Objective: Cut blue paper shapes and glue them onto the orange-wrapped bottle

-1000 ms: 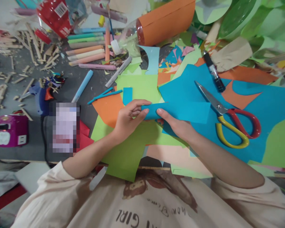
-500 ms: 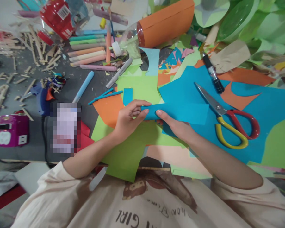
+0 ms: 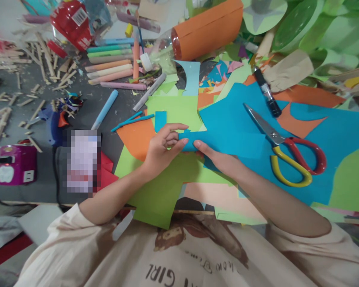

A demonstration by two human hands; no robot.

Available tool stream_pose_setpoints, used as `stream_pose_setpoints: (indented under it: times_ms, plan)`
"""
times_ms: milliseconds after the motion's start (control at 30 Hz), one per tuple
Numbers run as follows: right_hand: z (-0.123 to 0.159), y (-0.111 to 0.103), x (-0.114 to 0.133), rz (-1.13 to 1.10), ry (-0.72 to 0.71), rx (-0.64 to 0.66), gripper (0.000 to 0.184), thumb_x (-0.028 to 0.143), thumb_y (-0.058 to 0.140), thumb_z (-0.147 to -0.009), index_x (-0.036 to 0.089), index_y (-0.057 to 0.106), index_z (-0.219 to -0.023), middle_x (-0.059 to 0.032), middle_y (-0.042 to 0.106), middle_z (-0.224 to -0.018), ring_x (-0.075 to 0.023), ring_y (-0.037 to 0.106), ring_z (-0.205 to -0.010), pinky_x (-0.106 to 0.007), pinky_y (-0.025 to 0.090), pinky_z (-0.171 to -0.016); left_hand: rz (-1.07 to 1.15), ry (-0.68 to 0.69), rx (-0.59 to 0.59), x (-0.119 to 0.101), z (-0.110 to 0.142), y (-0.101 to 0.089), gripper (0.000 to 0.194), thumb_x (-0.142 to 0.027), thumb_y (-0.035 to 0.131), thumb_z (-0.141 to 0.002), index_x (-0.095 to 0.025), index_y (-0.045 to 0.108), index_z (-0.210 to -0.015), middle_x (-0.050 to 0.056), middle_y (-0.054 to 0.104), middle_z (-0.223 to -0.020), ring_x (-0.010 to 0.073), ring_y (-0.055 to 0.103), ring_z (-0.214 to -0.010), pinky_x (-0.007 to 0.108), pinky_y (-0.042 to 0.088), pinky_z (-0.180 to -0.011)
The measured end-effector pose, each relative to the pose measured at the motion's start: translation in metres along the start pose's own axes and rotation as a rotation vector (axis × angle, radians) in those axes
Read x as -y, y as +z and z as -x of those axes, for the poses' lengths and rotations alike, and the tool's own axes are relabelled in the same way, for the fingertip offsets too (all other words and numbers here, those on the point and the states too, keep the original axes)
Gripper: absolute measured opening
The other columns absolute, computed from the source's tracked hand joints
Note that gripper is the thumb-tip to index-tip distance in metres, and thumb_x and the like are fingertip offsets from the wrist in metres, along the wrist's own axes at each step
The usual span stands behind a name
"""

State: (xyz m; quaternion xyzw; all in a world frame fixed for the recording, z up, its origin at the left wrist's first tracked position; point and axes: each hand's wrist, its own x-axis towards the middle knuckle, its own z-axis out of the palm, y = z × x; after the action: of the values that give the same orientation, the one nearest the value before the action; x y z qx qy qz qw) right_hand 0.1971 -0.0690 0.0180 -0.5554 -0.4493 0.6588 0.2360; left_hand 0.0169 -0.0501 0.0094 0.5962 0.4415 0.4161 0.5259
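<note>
A strip of blue paper (image 3: 233, 142) is held level between both hands, over green sheets. My left hand (image 3: 164, 145) pinches its left end between thumb and fingers. Close beside it, my right hand (image 3: 210, 153) grips the same strip, thumb on top and fingers mostly hidden beneath. The strip's right part runs over a large blue sheet (image 3: 227, 103). Scissors (image 3: 276, 137) with one red and one yellow handle lie on that sheet, right of my right hand. Thin rolled blue paper sticks (image 3: 134, 120) and a small blue rectangle (image 3: 160, 120) rest beyond my left hand.
Several markers (image 3: 110, 65) and a bottle wrapped in orange paper (image 3: 207, 30) lie at the back. A glue gun (image 3: 53, 123), a phone with a blurred screen (image 3: 82, 159) and a purple box (image 3: 16, 164) are on the left. A black pen (image 3: 267, 91) lies beyond the scissors.
My right hand has shifted slightly left along the blue paper strip, closer to my left hand. The left hand holds nearly the same spot.
</note>
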Motion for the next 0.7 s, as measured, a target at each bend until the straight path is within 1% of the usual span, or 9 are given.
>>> stream_pose_setpoints:
  times_ms: [100, 200, 267, 333, 400, 467, 567, 633, 700]
  plan:
    - [-0.003, 0.001, 0.000, -0.037, -0.002, 0.013, 0.056, 0.075, 0.058, -0.075, 0.024, 0.071, -0.093, -0.0072, 0.073, -0.104, -0.0308, 0.063, -0.115, -0.047, 0.050, -0.099, 0.050, -0.088, -0.035, -0.003, -0.002, 0.001, 0.026, -0.029, 0.070, -0.078, -0.019, 0.060, -0.100, -0.010, 0.039, -0.056, 0.0029, 0.033, -0.045, 0.015, 0.030, -0.043]
    - [-0.005, 0.003, 0.003, -0.031, -0.038, 0.030, 0.053, 0.076, 0.057, -0.075, 0.024, 0.067, -0.080, -0.0060, 0.072, -0.089, -0.0280, 0.065, -0.104, -0.044, 0.052, -0.093, 0.070, -0.139, -0.065, -0.005, -0.003, 0.001, 0.027, -0.025, 0.069, -0.075, -0.019, 0.060, -0.099, -0.011, 0.039, -0.055, 0.0019, 0.028, -0.043, 0.016, 0.026, -0.041]
    - [-0.005, 0.003, 0.003, -0.024, -0.058, 0.005, 0.051, 0.076, 0.059, -0.074, 0.025, 0.063, -0.071, -0.0045, 0.069, -0.080, -0.0263, 0.065, -0.096, -0.043, 0.052, -0.090, 0.061, -0.152, -0.070, -0.006, -0.003, 0.000, 0.027, -0.025, 0.070, -0.075, -0.019, 0.059, -0.099, -0.011, 0.040, -0.055, 0.0017, 0.029, -0.042, 0.016, 0.027, -0.041]
    - [-0.005, 0.002, 0.001, -0.012, -0.069, -0.052, 0.051, 0.075, 0.060, -0.072, 0.025, 0.060, -0.065, -0.0032, 0.066, -0.074, -0.0242, 0.065, -0.087, -0.041, 0.052, -0.086, 0.058, -0.143, -0.056, -0.005, -0.003, -0.001, 0.028, -0.027, 0.069, -0.076, -0.020, 0.058, -0.101, -0.010, 0.046, -0.057, 0.0029, 0.040, -0.043, 0.016, 0.034, -0.044]
    - [-0.005, 0.001, -0.003, 0.001, -0.049, -0.103, 0.053, 0.077, 0.059, -0.073, 0.025, 0.057, -0.061, -0.0019, 0.063, -0.068, -0.0210, 0.062, -0.075, -0.039, 0.050, -0.080, 0.063, -0.103, -0.041, -0.002, -0.003, -0.002, 0.028, -0.028, 0.068, -0.079, -0.021, 0.055, -0.102, -0.007, 0.054, -0.063, 0.0056, 0.054, -0.051, 0.017, 0.044, -0.050]
    - [-0.005, -0.001, -0.005, 0.008, -0.007, -0.123, 0.057, 0.079, 0.055, -0.073, 0.024, 0.058, -0.060, -0.0010, 0.061, -0.064, -0.0178, 0.058, -0.066, -0.036, 0.048, -0.075, 0.060, -0.023, -0.050, 0.003, -0.003, -0.004, 0.025, -0.030, 0.067, -0.082, -0.022, 0.053, -0.100, -0.005, 0.060, -0.072, 0.0068, 0.061, -0.058, 0.019, 0.051, -0.057]
    - [-0.005, -0.003, -0.005, 0.015, 0.033, -0.112, 0.062, 0.084, 0.052, -0.071, 0.023, 0.059, -0.060, -0.0007, 0.060, -0.064, -0.0159, 0.056, -0.064, -0.033, 0.046, -0.073, -0.002, 0.132, -0.068, 0.010, -0.004, -0.006, 0.020, -0.036, 0.067, -0.085, -0.021, 0.055, -0.091, -0.001, 0.063, -0.083, 0.0076, 0.064, -0.068, 0.019, 0.054, -0.063]
    - [-0.004, -0.004, -0.002, 0.016, 0.042, -0.109, 0.064, 0.086, 0.052, -0.068, 0.023, 0.058, -0.060, -0.0006, 0.058, -0.064, -0.0157, 0.055, -0.065, -0.032, 0.045, -0.073, -0.076, 0.218, -0.038, 0.011, -0.004, -0.006, 0.020, -0.040, 0.065, -0.087, -0.021, 0.058, -0.087, 0.002, 0.064, -0.086, 0.0098, 0.064, -0.076, 0.021, 0.054, -0.067]
    - [-0.003, -0.004, 0.000, 0.014, 0.051, -0.101, 0.066, 0.089, 0.051, -0.066, 0.023, 0.058, -0.059, -0.0005, 0.057, -0.064, -0.0158, 0.055, -0.065, -0.031, 0.045, -0.073, -0.146, 0.275, 0.000, 0.010, -0.004, -0.007, 0.020, -0.040, 0.063, -0.090, -0.020, 0.062, -0.085, 0.004, 0.066, -0.086, 0.0120, 0.064, -0.082, 0.023, 0.054, -0.068]
